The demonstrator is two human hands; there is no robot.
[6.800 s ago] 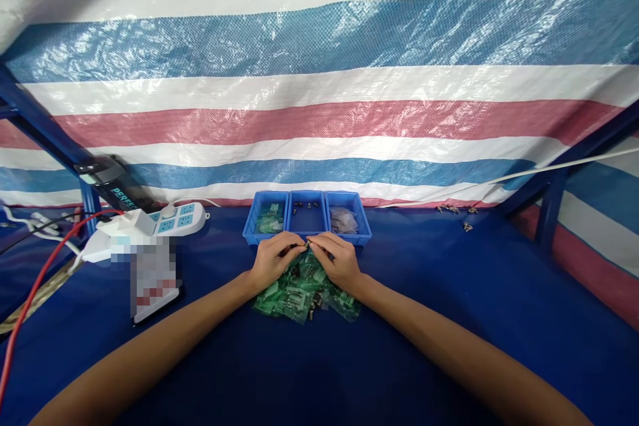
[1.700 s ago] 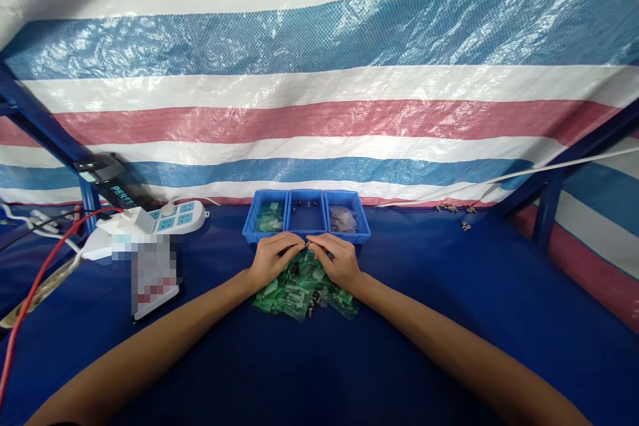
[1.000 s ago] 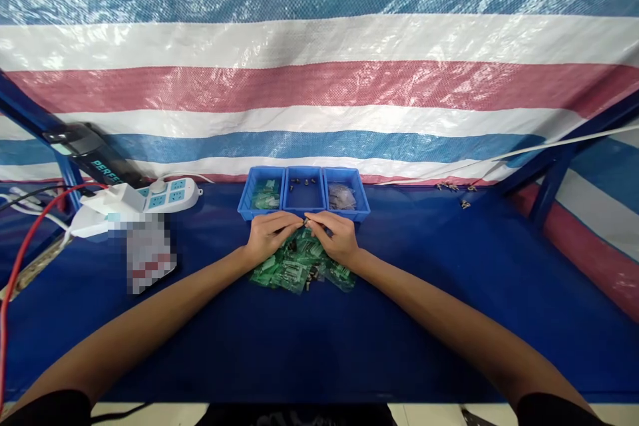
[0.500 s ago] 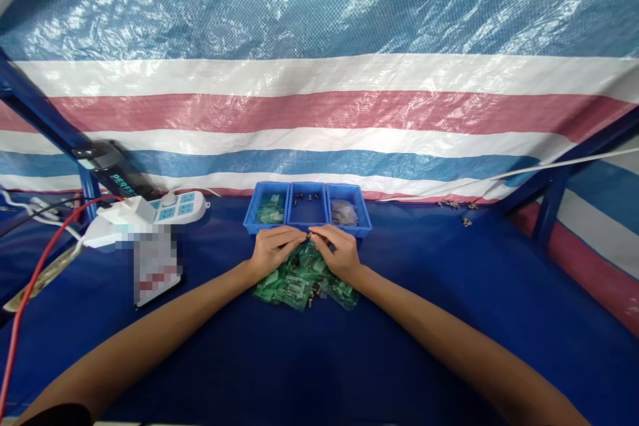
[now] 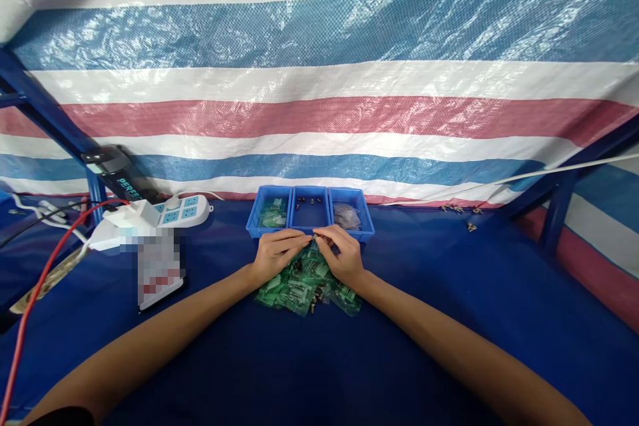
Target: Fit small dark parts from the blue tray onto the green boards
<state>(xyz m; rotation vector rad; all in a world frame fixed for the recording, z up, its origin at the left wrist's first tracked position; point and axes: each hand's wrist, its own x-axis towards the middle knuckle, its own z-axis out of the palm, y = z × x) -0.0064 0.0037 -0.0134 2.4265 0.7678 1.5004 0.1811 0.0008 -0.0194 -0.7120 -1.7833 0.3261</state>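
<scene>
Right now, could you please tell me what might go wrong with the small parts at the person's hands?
The tiny piece pinched between the left hand and right hand could slip from the fingers and be hard to find among the green bags. The loose metal bits at the pile's near edge might get scattered if a hand brushes them.

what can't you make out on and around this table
In the head view:
Small piece between the left hand and right hand: tiny, mostly hidden in their grip.
Parts of the green bags: covered by the hands.
Flat object, at left: face hidden by pixelation.
Red cable: cut off at the lower left corner.
Metal bits, far right: too small to identify.
</scene>
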